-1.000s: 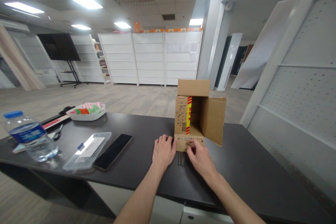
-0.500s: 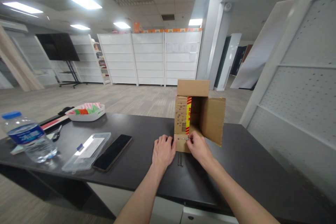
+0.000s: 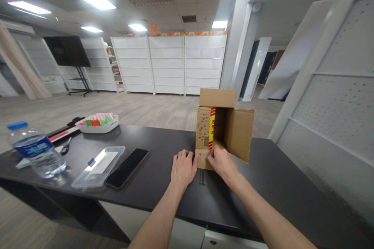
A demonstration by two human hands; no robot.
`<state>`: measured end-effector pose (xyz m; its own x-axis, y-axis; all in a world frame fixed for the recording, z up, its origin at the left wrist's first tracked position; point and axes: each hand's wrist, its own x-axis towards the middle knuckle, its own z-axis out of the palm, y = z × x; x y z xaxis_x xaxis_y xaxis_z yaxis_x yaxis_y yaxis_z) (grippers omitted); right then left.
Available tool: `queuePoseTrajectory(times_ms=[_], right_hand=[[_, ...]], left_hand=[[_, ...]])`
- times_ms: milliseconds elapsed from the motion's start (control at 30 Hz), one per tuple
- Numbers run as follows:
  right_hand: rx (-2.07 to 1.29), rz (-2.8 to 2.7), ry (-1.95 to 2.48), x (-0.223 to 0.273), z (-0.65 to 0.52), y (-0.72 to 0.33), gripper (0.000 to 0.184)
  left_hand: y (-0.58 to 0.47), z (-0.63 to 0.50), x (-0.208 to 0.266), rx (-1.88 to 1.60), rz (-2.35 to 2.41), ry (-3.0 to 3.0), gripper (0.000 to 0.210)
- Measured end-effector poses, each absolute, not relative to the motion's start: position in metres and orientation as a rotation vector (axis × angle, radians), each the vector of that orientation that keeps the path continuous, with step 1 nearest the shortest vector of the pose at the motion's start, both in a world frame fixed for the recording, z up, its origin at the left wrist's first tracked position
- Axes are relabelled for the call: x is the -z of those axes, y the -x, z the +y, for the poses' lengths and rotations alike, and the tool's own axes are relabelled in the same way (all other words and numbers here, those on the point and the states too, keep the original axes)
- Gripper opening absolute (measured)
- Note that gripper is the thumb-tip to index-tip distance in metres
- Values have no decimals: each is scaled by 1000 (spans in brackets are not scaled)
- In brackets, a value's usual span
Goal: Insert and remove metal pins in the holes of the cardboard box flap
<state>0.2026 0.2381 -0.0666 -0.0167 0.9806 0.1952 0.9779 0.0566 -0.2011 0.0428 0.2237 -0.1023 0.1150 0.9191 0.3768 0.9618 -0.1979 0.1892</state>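
Observation:
An open cardboard box (image 3: 203, 126) stands on its side on the dark table, its mouth toward me. Small metal heads sit in a row across its lower front flap (image 3: 204, 164). Several long thin metal screws or nails (image 3: 202, 177) poke out from under that flap. My right hand (image 3: 222, 162) pinches at the right end of the row; whatever is between its fingertips is hidden. Beside the flap's left edge, my left hand (image 3: 184, 166) rests palm down with fingers spread, its thumb against the cardboard.
Left of my hands lie a black phone (image 3: 127, 169) and a clear plastic case (image 3: 101, 167). Farther left stand a water bottle (image 3: 36, 149) and a white basket (image 3: 97, 127) of colourful packets. A perforated panel (image 3: 336, 105) rises on the right.
The view has shifted slightly, so everything sits a little farther right. Both hands keep nearly the same places at the flap, the right one still pinching.

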Motion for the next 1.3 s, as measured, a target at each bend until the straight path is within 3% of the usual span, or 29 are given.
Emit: queuePoseTrajectory(times_ms=[533,1100,1300], right_hand=[[-137,-1970,1812,74,237,-205,6],[81,-2004,1594,50,221,-191,3],[-74,-2021,1358,75,192,-197,8]], left_hand=[[-43,224,104,662,-1904,2261,39],[-43,224,104,644,-1905,2251,39],[-42,224,106,669,-1877,2245,40]])
